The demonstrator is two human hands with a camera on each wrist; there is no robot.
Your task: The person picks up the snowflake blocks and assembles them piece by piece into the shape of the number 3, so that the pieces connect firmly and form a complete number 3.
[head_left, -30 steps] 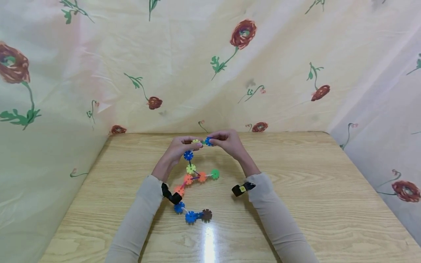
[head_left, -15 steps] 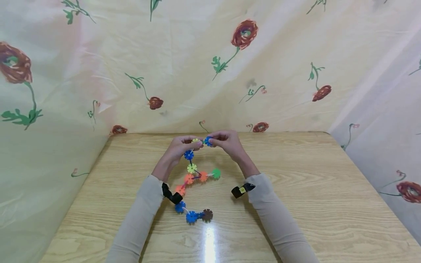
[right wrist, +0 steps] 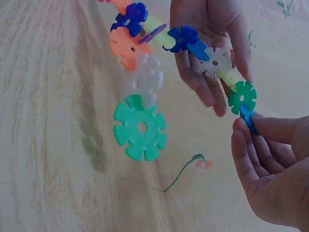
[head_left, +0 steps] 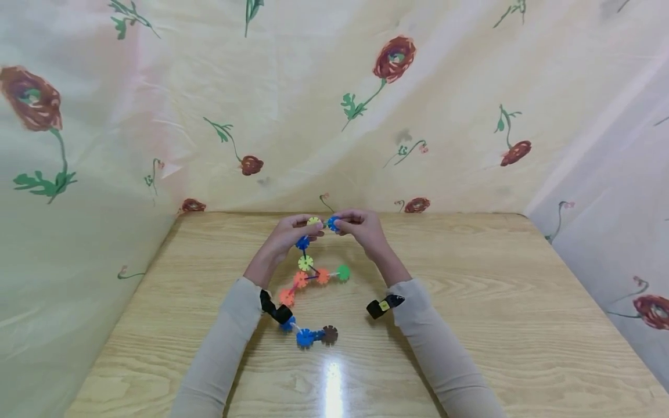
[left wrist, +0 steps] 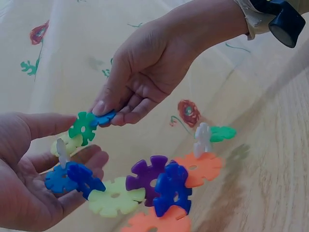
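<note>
A chain of notched, interlocking plastic discs hangs from the hands over the table. My left hand [head_left: 284, 237] holds it near its upper end, around a pale yellow disc [head_left: 313, 221]. My right hand [head_left: 363, 229] pinches a blue disc [right wrist: 248, 118] between thumb and fingers; the disc is slotted edge to edge with a green disc [left wrist: 83, 128]. Below the left hand the chain runs through a dark blue disc [head_left: 302, 242] and another yellow disc [left wrist: 116, 195] to orange discs [head_left: 300, 279]. A side branch ends in a bright green disc [right wrist: 141, 128].
The chain's lower end carries blue discs [head_left: 305, 337] and a brown disc [head_left: 330, 334]. My left wrist strap [head_left: 276, 307] partly covers the chain. The wooden table [head_left: 470, 290] meets a flowered cloth [head_left: 292, 104] behind and at both sides.
The head view has shifted slightly. Both hands keep their hold at nearly the same place, and the hanging chain sits a little higher in the view.
</note>
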